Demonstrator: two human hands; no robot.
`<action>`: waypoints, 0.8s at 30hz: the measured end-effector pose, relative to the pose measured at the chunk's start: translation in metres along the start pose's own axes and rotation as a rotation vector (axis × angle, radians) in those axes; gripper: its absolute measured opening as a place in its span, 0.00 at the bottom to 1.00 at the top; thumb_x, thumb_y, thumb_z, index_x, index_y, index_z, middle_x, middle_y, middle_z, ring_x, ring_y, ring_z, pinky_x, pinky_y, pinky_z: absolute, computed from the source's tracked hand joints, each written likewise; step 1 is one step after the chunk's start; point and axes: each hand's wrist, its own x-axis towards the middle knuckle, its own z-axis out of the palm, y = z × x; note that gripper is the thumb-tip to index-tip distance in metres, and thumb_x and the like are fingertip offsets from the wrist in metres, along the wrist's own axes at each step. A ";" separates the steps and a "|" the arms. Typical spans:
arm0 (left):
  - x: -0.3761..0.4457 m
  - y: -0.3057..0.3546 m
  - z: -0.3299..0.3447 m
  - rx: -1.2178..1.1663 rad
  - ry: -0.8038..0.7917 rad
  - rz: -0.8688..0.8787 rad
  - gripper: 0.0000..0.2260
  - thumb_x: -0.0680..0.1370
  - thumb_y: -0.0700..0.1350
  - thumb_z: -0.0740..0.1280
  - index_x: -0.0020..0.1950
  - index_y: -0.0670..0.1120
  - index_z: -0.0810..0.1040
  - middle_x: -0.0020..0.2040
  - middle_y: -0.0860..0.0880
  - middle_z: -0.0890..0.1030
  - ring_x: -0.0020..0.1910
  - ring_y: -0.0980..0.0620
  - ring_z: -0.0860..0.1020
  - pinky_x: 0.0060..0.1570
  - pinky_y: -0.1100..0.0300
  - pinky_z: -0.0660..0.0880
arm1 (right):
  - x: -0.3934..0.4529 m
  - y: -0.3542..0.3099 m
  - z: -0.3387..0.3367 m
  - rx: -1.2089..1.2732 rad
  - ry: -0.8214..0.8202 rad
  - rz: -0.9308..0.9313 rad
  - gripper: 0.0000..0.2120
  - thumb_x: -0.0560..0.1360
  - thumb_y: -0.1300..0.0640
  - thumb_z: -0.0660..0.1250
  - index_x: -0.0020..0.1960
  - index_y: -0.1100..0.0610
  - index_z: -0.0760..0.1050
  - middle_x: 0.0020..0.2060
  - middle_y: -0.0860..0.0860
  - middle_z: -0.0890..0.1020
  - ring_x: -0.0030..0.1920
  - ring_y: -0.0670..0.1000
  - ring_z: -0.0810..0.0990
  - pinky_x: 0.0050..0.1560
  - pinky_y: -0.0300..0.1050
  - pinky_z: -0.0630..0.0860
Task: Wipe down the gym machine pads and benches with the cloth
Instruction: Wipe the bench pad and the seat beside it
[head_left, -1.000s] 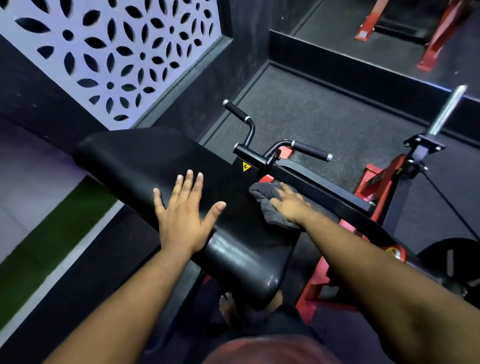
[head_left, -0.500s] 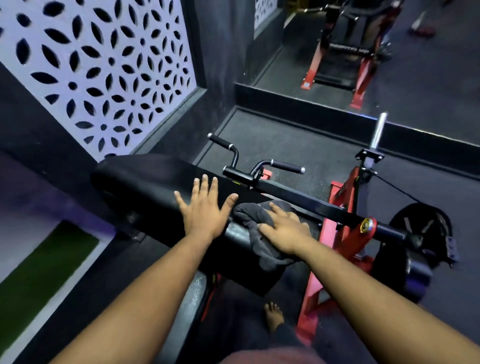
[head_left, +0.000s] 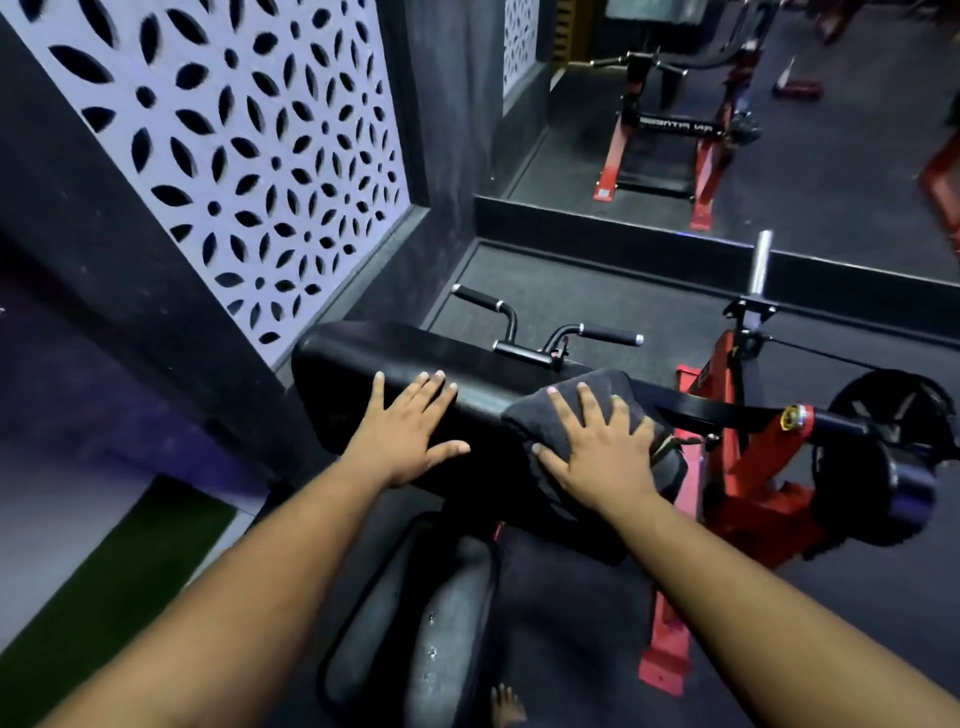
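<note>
Nearest us, the seat sits below the pad. Our right hand presses flat, fingers spread, on the cloth at the pad's right end. Our left hand rests flat, bare, beside it. The pad's long axis runs leftward, so unwiped surface lies left; handles stand beyond.

A gym is shown. A red-framed weight machine with a black pad, rubber-covered handles and a loaded weight plate is seen on dark rubber flooring. Another red machine is seen farther back, beside a perforated wall panel.
</note>
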 end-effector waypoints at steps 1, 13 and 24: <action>0.000 -0.008 0.001 0.003 -0.001 -0.009 0.55 0.63 0.80 0.24 0.84 0.54 0.43 0.85 0.53 0.44 0.83 0.54 0.42 0.77 0.31 0.37 | 0.005 -0.011 0.001 0.007 0.009 -0.019 0.41 0.71 0.24 0.40 0.82 0.37 0.46 0.83 0.51 0.56 0.77 0.66 0.59 0.69 0.71 0.61; 0.018 -0.114 -0.002 0.100 0.015 0.123 0.52 0.67 0.79 0.27 0.84 0.53 0.42 0.85 0.54 0.44 0.83 0.56 0.43 0.76 0.30 0.38 | 0.060 -0.121 0.007 -0.014 0.077 0.012 0.40 0.75 0.24 0.49 0.82 0.38 0.48 0.83 0.52 0.56 0.78 0.67 0.56 0.70 0.74 0.56; 0.041 -0.209 0.002 0.120 0.012 0.456 0.50 0.68 0.79 0.31 0.84 0.51 0.38 0.84 0.54 0.39 0.82 0.56 0.39 0.76 0.30 0.34 | 0.073 -0.222 0.014 0.076 0.107 0.422 0.38 0.77 0.24 0.46 0.82 0.38 0.43 0.84 0.50 0.46 0.81 0.66 0.43 0.72 0.78 0.46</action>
